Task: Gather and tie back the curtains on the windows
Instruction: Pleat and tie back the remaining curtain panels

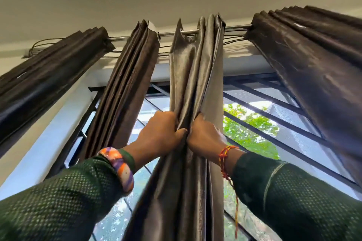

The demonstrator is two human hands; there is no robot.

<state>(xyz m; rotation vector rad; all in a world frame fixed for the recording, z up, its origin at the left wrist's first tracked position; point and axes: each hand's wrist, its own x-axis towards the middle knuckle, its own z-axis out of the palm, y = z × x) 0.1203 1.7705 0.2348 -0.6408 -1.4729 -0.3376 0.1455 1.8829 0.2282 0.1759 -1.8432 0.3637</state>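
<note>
I look up at a window hung with several dark, shiny curtain panels on a metal rod (170, 33). The middle panel (194, 68) is bunched into folds, and both my hands grip it side by side at mid-height. My left hand (158, 133) clutches the folds from the left, thumb pressed into the cloth. My right hand (205, 135) grasps the same bundle from the right, fingers hidden behind the fabric. A second gathered panel (125, 88) hangs just to the left.
Two more gathered panels hang at the far left (45, 82) and far right (313, 68). Behind them is a window with black bars (274, 121) and green trees outside. Thin cords run along the rod. The ceiling is pale.
</note>
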